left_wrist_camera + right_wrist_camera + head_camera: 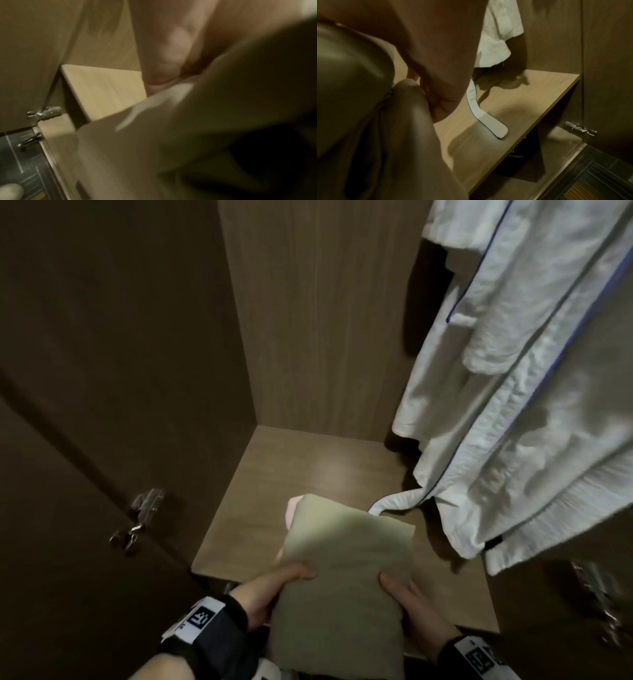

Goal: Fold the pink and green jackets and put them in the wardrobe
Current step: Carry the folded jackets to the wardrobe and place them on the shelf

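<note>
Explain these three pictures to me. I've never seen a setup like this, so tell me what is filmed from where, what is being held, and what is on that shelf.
No machine here: a person wears three cameras. The big picture comes from the head, looking down into an open wardrobe. The other two come from the wrists, so close that they are mostly blur.

The left hand and right hand grip a folded green jacket from either side, thumbs on top. A pink jacket peeks out beneath it. The stack sits at the front of the wooden shelf; whether it rests there yet is unclear.

A white robe hangs on the right, and its belt trails onto the shelf.
</note>
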### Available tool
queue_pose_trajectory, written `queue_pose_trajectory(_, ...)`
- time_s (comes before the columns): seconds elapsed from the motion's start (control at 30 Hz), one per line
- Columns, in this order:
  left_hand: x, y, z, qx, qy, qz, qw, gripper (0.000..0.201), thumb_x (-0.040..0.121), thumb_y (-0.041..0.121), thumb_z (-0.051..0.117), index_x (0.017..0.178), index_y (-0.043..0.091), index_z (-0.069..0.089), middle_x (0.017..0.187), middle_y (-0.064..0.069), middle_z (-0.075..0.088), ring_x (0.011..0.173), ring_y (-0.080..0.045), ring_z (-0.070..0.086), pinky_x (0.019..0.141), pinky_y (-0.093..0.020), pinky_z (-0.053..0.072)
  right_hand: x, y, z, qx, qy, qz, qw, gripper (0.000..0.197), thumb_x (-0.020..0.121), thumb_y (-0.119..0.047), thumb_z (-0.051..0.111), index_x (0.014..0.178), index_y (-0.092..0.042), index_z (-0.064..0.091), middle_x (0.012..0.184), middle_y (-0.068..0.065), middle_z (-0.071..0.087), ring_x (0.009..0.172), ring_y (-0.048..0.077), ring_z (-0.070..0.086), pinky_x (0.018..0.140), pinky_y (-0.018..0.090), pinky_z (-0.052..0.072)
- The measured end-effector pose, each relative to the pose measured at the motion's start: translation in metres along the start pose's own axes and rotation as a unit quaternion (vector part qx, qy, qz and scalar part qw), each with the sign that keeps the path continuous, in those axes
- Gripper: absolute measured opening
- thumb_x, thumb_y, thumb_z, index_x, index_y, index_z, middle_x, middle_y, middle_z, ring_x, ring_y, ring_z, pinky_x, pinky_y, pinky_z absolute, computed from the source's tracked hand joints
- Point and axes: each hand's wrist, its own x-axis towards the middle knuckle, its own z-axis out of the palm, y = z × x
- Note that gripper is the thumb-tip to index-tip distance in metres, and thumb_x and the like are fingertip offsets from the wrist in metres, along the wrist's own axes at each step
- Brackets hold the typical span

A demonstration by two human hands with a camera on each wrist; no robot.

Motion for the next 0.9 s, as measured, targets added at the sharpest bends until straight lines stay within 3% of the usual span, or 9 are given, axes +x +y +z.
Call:
queue_pose_trajectory(0.07,0.022,0.014,-0.012,-0.014,-0.003,-0.033,0.999,0.041,0.044,0.015,0.083,0.083,0.006,0.073,0.081,-0.015,0.073,0.067,-0.024,0.07,0.063,-0.029,0.056,0.025,-0.009,0.003,0.018,-0.01,0.005,1.0,0.08,0.058,-0.03,0.086,0.128,-0.027,0.048,0.117,0.002,0.067,0.106,0.022,0.065,0.079,0.033,0.056)
queue_pose_trajectory(0.13,0.045,0.029,-0.029,-0.018,-0.002,-0.046,0.999,0.044,0.041,0.012,0.083,0.083,0.003,0.074,0.082,-0.017,0.073,0.065,-0.024,0.07,0.055,-0.027,0.055,0.053,-0.014,0.006,0.049,-0.001,0.018,0.999,0.084,0.057,-0.022,0.086,0.131,-0.023,0.046,0.114,0.004,0.068,0.102,0.023,0.066,0.071,0.031,0.058)
queue_pose_trajectory(0.3,0.108,0.073,-0.075,0.033,-0.02,-0.068,0.997,0.074,0.042,0.022,0.077,0.113,0.009,0.061,0.1,-0.014,0.072,0.091,-0.028,0.069,0.082,-0.037,0.056,0.124,-0.022,0.018,0.011,0.031,-0.01,0.999,0.109,0.037,-0.031,0.095,0.135,-0.021,0.046,0.114,-0.001,0.069,0.108,0.018,0.063,0.098,0.041,0.045)
queue_pose_trajectory(0.37,0.137,0.089,-0.088,0.064,-0.032,-0.071,0.995,0.071,0.041,0.024,0.075,0.11,0.011,0.062,0.096,-0.011,0.073,0.086,-0.024,0.07,0.081,-0.034,0.056,0.148,-0.022,0.02,0.028,0.084,-0.039,0.995,0.099,0.029,-0.03,0.096,0.12,-0.018,0.058,0.102,0.002,0.073,0.094,0.017,0.069,0.085,0.037,0.052)
queue_pose_trajectory(0.47,0.177,0.106,-0.1,0.089,-0.043,-0.085,0.991,0.073,0.039,0.027,0.074,0.109,0.012,0.062,0.094,-0.011,0.073,0.081,-0.022,0.069,0.078,-0.03,0.055,0.178,-0.026,0.024,0.045,0.077,-0.081,0.993,0.083,0.046,-0.029,0.093,0.12,-0.033,0.055,0.116,-0.004,0.068,0.109,0.011,0.063,0.09,0.026,0.049)
queue_pose_trajectory(0.57,0.212,0.111,-0.111,0.088,-0.028,-0.087,0.992,0.079,0.036,0.029,0.073,0.113,0.014,0.059,0.088,-0.009,0.073,0.077,-0.021,0.069,0.068,-0.025,0.055,0.212,-0.027,0.02,0.044,0.069,-0.097,0.992,0.081,0.062,-0.016,0.081,0.133,-0.029,0.045,0.126,0.003,0.062,0.119,0.02,0.056,0.104,0.042,0.04)
queue_pose_trajectory(0.67,0.237,0.107,-0.129,0.086,0.006,-0.098,0.991,0.073,0.035,0.03,0.074,0.105,0.012,0.062,0.077,-0.007,0.074,0.073,-0.021,0.068,0.064,-0.025,0.052,0.249,-0.027,0.021,0.025,0.079,-0.074,0.994,0.076,0.06,-0.021,0.081,0.13,-0.02,0.051,0.12,0.007,0.066,0.114,0.024,0.06,0.105,0.047,0.039)
queue_pose_trajectory(0.77,0.254,0.092,-0.152,0.06,0.093,-0.082,0.99,0.057,0.051,0.028,0.077,0.105,0.018,0.062,0.077,-0.004,0.074,0.079,-0.023,0.067,0.062,-0.027,0.049,0.283,-0.013,0.026,-0.013,0.098,-0.046,0.994,0.069,0.059,-0.021,0.082,0.123,-0.02,0.055,0.111,0.003,0.07,0.108,0.022,0.063,0.102,0.043,0.043)
queue_pose_trajectory(0.9,0.26,0.069,-0.184,0.062,0.169,-0.074,0.981,0.05,0.081,0.029,0.068,0.128,0.022,0.051,0.1,0.003,0.065,0.091,-0.015,0.061,0.068,-0.026,0.045,0.315,0.013,0.041,-0.041,0.135,0.01,0.99,0.057,0.07,-0.008,0.077,0.122,-0.014,0.055,0.109,0.004,0.07,0.106,0.021,0.062,0.103,0.04,0.042)
